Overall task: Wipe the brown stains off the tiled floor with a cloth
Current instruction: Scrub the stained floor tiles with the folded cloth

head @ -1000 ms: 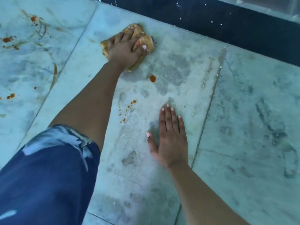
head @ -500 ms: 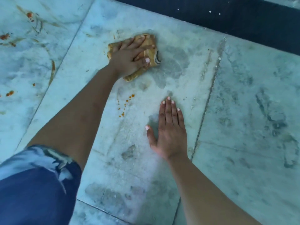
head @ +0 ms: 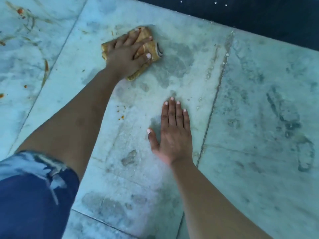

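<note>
A crumpled yellow-brown cloth (head: pixel 148 47) lies on the pale tiled floor (head: pixel 259 118), near the top middle. My left hand (head: pixel 126 54) presses down on it with fingers stretched across its top and the thumb on its near edge. My right hand (head: pixel 172 133) rests flat on the same tile, fingers straight and together. A few small brown-orange spots (head: pixel 121 116) sit between my two arms. More brown streaks and spots (head: pixel 45 67) mark the tile to the left, with others at the far left corner (head: pixel 20 11).
A dark blue wall base (head: pixel 259 16) runs along the top edge. Grout lines (head: pixel 214 100) divide the tiles. Damp grey patches (head: pixel 174 61) spread right of the cloth. My blue-clad knee (head: pixel 34 195) fills the lower left corner.
My left hand slid the cloth right and toward me over the round orange spot, which no longer shows. The spots below it have thinned. My right hand stayed flat in place.
</note>
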